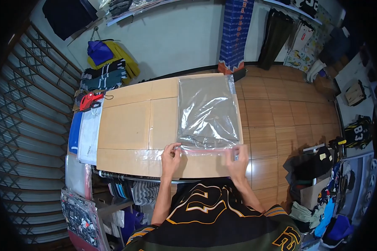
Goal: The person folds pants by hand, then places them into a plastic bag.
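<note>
A clear plastic bag point(207, 113) lies flat on the cardboard-covered table, with a folded grey-green cloth item inside. Its near edge carries a reddish strip point(209, 151). My left hand point(170, 160) is closed in a pinch on the near left corner of the bag. At the near right corner my right hand point(237, 161), slightly blurred, has its fingers closed on the same edge. The plastic shows bright, wrinkled reflections.
Under the bag is a cardboard sheet point(123, 129) with tape along its creases. At its left lie a red-and-black tool point(90, 101) and white and blue packets point(88, 138). Folded clothes point(104, 75) are piled behind; a metal lattice gate point(33, 138) stands left.
</note>
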`<state>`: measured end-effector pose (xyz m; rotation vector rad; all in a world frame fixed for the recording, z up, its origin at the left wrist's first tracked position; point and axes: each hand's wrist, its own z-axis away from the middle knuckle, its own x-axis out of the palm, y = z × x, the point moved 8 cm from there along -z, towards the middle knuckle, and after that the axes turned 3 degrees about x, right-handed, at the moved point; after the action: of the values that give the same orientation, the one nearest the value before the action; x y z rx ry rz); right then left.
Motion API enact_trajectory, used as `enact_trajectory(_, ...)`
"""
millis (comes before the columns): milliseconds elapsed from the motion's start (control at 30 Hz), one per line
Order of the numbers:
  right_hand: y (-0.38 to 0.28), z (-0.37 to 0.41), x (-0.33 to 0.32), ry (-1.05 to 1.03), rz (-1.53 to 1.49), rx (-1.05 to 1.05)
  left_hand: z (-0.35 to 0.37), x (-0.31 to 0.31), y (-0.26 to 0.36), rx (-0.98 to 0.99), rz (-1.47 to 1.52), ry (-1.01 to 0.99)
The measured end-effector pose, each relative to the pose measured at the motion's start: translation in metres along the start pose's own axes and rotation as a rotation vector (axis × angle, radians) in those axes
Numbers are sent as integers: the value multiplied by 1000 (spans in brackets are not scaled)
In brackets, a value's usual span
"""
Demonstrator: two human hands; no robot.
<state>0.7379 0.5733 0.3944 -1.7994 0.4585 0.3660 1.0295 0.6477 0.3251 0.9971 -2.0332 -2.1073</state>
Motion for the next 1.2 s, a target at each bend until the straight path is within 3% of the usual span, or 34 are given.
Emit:
enact_trajectory(67, -10, -14, -35, 295, 251, -69, 1, -1, 0, -12, 12, 8)
enact_trajectory(100, 3, -15, -40, 299, 253, -66, 1, -2, 0, -25, 22, 17)
enact_trajectory(167, 75, -17, -19, -48, 34, 320, -1, -1, 1, -14, 28, 11)
enact_trajectory(300, 116, -17, -12, -221, -10, 366, -2, -2, 0, -46, 38, -26)
enact_trajectory(367, 126, -12, -2, -337, -267, 508, -1, -3, -1, -91, 128, -32)
enact_trajectory(467, 129, -10, -1, -431, -310, 520, 0, -9, 1, -164, 215, -26)
enact_trajectory(900, 118, -1, -4, -575, -332, 690, 2, -18, -31, -338, 385, -58)
enact_trajectory(1200, 120, 0, 1, -562, -337, 645, -3, -17, -32, -265, 422, -56)
